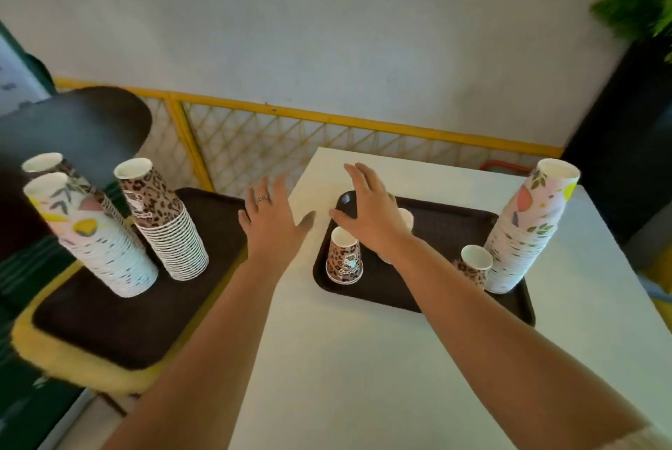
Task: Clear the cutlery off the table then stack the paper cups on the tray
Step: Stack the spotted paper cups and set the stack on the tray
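A dark tray (429,298) lies on the white table (363,358). On it stand an upturned leopard-print cup (343,256), a second leopard cup (472,266) and a tall floral cup stack (527,231) at its right end. My right hand (371,216) hovers open over the tray's far left part, hiding most of a pale cup (406,218) behind it. My left hand (271,220), with a ring, is spread open above the table's left edge and holds nothing. No cutlery is visible.
To the left, a second dark tray (120,322) rests on a yellow cushioned seat and carries a leopard cup stack (163,220) and floral stacks (91,235). A yellow lattice fence (291,144) runs behind. A dark planter (625,144) stands at the far right.
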### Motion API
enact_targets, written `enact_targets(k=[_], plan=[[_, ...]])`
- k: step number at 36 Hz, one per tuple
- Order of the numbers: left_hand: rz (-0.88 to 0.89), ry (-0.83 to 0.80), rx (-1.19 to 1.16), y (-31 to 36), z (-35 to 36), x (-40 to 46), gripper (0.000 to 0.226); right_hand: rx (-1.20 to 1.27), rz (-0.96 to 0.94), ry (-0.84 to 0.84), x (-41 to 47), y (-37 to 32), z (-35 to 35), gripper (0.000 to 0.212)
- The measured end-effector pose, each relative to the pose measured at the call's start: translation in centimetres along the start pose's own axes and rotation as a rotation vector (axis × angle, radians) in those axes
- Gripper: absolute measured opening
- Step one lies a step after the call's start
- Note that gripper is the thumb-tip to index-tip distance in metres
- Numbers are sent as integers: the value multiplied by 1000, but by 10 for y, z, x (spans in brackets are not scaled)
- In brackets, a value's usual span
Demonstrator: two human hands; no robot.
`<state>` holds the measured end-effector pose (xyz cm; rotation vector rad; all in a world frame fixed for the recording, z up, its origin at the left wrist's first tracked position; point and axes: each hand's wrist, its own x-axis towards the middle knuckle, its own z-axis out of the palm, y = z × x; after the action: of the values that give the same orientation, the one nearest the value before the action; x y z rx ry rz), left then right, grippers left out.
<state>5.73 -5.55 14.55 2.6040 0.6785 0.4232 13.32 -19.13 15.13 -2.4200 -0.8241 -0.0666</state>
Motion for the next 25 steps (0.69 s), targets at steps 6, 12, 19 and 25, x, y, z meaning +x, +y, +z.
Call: enact_targets(k=[6, 12, 19, 25], plan=[[-121, 53, -17, -30, -17, -17, 79, 9, -85, -69, 1, -27, 17, 75], [-216, 191, -133, -66, -20, -33, 79, 70, -191, -84, -1, -58, 44, 72], [-278, 287, -231, -107, -32, -24, 84, 78, -219, -130, 13, -97, 80, 70], [-276, 342, -304, -157, -50, 14, 90, 141, -211, -116, 44, -137, 106, 67]])
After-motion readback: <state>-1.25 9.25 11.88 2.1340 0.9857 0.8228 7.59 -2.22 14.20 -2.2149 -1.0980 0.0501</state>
